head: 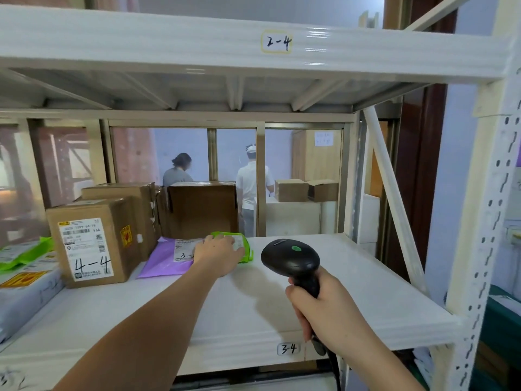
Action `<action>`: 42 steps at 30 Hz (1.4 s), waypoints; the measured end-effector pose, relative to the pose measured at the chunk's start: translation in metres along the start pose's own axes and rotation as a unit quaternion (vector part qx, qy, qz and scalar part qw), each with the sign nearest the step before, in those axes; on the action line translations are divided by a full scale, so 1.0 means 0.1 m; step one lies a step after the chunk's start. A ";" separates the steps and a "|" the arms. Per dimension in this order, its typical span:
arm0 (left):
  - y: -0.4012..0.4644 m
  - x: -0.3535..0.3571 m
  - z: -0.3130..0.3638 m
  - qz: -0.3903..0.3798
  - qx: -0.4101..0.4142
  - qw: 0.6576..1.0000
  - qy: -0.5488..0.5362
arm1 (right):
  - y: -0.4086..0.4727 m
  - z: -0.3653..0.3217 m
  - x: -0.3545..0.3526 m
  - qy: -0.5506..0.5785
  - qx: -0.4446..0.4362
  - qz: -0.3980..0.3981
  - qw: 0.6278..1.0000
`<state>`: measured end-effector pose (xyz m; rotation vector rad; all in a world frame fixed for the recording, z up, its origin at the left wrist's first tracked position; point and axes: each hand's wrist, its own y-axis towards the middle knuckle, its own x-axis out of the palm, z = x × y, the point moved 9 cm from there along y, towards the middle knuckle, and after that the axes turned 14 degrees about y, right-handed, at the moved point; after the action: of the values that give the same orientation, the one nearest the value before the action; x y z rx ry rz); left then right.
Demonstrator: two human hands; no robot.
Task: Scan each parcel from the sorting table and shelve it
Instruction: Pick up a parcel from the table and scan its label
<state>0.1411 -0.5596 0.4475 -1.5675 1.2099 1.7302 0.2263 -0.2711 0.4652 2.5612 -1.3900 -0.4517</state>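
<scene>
Head view is showing the shelving step: the left hand (218, 251) is resting flat, fingers straight, on a green mailer bag (242, 244) beside the purple mailer (166, 261) mid-shelf (352, 280), while the right hand (324, 309) is gripping the barcode scanner (291, 258), so letting go likely follows.

A single head-worn view looks forward and slightly down, close into the white shelf (352, 277) bay.

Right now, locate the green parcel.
Head view: the green parcel lies mid-shelf on shelf 3-4, under the left hand, right of the purple mailer.
</scene>
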 end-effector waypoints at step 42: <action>-3.91 -0.50 4.05 -0.102 0.510 0.835 -0.179 | -4.48 -0.30 -1.43 -0.054 0.163 0.434 0.884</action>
<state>0.2728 -0.0165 0.3633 -0.6465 1.3452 0.8681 0.5135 0.0918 0.3791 1.8017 -2.6021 -0.2004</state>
